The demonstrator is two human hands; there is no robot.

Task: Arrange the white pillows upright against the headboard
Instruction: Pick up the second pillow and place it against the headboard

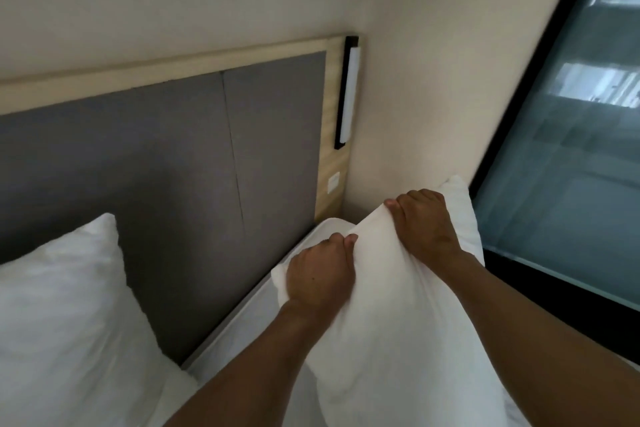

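Our left hand (320,276) and right hand (424,222) clench top edge of held pillow (388,315), not yet placed. Left of our fingers, other pillow (69,295) already leans on grey headboard (194,163).

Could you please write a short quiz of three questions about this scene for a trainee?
1. True or false: both hands grip the same pillow.
2. Where is the other pillow? A) at the left, against the headboard; B) on the floor; C) under the window.
3. Which hand is nearer the window?

Key
1. True: the left hand and the right hand both pinch its upper edge.
2. A.
3. The right hand.
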